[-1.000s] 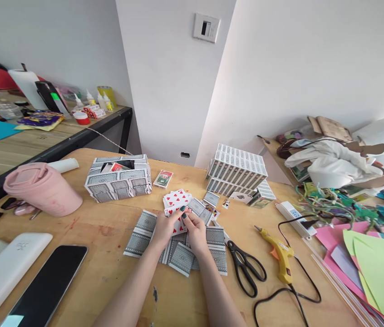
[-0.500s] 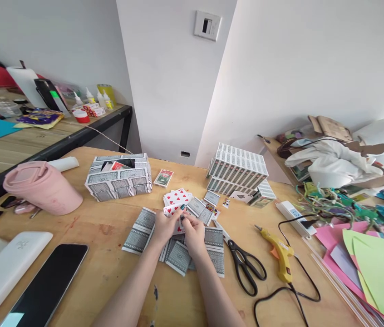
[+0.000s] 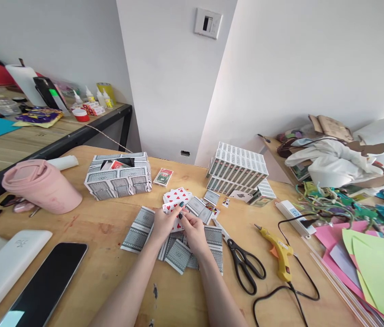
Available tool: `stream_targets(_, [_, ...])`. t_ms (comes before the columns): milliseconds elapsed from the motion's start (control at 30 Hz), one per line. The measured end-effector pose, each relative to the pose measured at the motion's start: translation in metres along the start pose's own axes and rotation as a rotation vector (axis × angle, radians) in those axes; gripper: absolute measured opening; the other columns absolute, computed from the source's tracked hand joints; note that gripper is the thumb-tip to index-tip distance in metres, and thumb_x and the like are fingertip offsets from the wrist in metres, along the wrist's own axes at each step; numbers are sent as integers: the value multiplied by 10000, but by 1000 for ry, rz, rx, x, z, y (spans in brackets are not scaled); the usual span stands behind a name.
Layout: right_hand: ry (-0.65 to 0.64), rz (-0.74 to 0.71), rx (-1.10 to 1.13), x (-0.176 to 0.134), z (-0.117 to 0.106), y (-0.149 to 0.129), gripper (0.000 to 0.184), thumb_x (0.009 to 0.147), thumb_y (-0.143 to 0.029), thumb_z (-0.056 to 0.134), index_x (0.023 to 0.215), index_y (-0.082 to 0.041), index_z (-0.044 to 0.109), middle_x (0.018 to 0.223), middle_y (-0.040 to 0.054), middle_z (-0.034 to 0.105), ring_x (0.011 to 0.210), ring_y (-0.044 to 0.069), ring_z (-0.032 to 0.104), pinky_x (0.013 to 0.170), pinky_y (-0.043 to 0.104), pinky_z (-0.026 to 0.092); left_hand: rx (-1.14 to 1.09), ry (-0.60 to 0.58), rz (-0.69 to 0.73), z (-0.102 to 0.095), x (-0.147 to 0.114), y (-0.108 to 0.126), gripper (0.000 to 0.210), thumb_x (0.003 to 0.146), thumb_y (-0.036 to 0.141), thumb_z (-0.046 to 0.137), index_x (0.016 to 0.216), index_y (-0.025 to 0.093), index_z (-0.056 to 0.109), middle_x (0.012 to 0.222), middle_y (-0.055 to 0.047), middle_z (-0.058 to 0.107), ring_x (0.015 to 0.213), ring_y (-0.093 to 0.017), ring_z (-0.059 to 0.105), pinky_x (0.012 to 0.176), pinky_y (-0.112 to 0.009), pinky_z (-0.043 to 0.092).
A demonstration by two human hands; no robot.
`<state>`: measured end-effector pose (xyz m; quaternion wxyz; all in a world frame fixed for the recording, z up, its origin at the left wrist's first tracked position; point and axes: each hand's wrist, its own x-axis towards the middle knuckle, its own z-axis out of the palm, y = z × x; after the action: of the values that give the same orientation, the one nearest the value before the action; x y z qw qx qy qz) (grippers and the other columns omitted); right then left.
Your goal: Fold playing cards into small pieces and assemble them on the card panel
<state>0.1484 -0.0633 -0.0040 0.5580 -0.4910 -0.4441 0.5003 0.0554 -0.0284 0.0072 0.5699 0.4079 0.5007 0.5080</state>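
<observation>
My left hand (image 3: 165, 223) and my right hand (image 3: 194, 227) meet over the middle of the table, fingers closed on a playing card (image 3: 177, 225) with red hearts. Thumbs and fingertips cover part of it. Under and around my wrists lie grey-backed cards (image 3: 179, 255), some joined into folded or overlapping pieces. Just beyond my fingers is a face-up fan of heart cards (image 3: 177, 195). More grey-backed cards (image 3: 197, 205) lie right of it. Scissors (image 3: 245, 265) with black handles rest right of my right hand, their blades partly under the cards.
A box covered in cards (image 3: 119, 178) and a card pack (image 3: 163, 177) stand at the back. Stacked card boxes (image 3: 236, 168) stand back right. A yellow glue gun (image 3: 280, 254) with a looping cord lies right. Left are a pink tumbler (image 3: 44, 188) and a phone (image 3: 47, 281).
My fingers have shifted slightly on the heart card, with the right fingertips now a little lower on it. The view has moved very slightly; the other things lie as before.
</observation>
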Motion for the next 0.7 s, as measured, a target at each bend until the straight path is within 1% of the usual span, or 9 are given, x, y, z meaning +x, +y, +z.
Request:
stream_targets(100, [6, 37, 128, 3, 1, -3, 243, 746, -375, 539, 788, -172, 664, 667, 20, 627, 591, 147, 533, 530, 242, 430, 10, -50, 54, -1, 0, -1, 401, 690, 423, 621, 893, 80, 665, 780, -107, 699, 751, -221, 648, 654, -291, 512])
stream_targets(200, [119, 21, 312, 6, -1, -5, 266, 749, -392, 552, 897, -190, 640, 836, 44, 662, 701, 175, 579, 620, 282, 465, 10, -119, 133, 0, -2, -5, 417, 757, 436, 536, 981, 98, 633, 852, -87, 691, 793, -210, 633, 676, -293, 503])
stream_targets(267, [171, -5, 383, 8, -4, -4, 265, 750, -387, 559, 917, -194, 630, 916, 51, 658, 779, 188, 590, 691, 306, 469, 70, -128, 199, 1, -4, -7, 378, 774, 407, 518, 990, 117, 631, 906, -79, 683, 849, -210, 620, 726, -303, 497])
stream_targets(367, [224, -36, 311, 11, -10, 0, 248, 749, -384, 562, 870, -182, 640, 886, 48, 654, 798, 185, 578, 736, 318, 460, 232, -56, 303, 2, -6, -11, 305, 787, 358, 509, 956, 143, 644, 949, -78, 674, 890, -203, 610, 773, -300, 487])
stream_targets(500, [272, -99, 81, 12, -11, 4, 162, 690, -330, 634, 679, -168, 642, 783, 33, 624, 782, 172, 552, 751, 299, 445, 419, 99, 385, -3, -3, -13, 286, 821, 316, 437, 932, 150, 642, 915, -84, 681, 801, -186, 625, 712, -286, 497])
stream_targets(567, [234, -109, 77, 12, -9, 1, 155, 656, -299, 666, 744, -172, 652, 818, 37, 629, 793, 174, 560, 737, 293, 453, 503, 143, 415, -7, -1, -12, 280, 820, 289, 424, 931, 149, 640, 912, -88, 683, 799, -191, 627, 707, -294, 497])
stream_targets(600, [214, -110, 100, 12, -8, 0, 217, 650, -293, 669, 832, -177, 654, 868, 45, 636, 818, 180, 569, 734, 294, 460, 537, 137, 440, -8, 0, -11, 274, 818, 274, 422, 928, 151, 641, 918, -89, 683, 815, -193, 626, 722, -300, 495])
stream_targets(667, [199, -109, 126, 11, -9, -3, 358, 659, -296, 657, 1000, -190, 624, 982, 64, 637, 910, 199, 569, 771, 307, 465, 583, 72, 496, -9, -1, -9, 260, 811, 247, 427, 918, 162, 648, 921, -85, 684, 841, -194, 623, 753, -306, 487])
stream_targets(700, [214, -110, 118, 11, -10, -4, 380, 669, -301, 646, 1031, -190, 614, 1019, 71, 633, 953, 206, 560, 803, 317, 458, 593, 28, 516, -8, -2, -9, 252, 807, 240, 434, 909, 171, 654, 914, -81, 686, 841, -192, 623, 761, -305, 483])
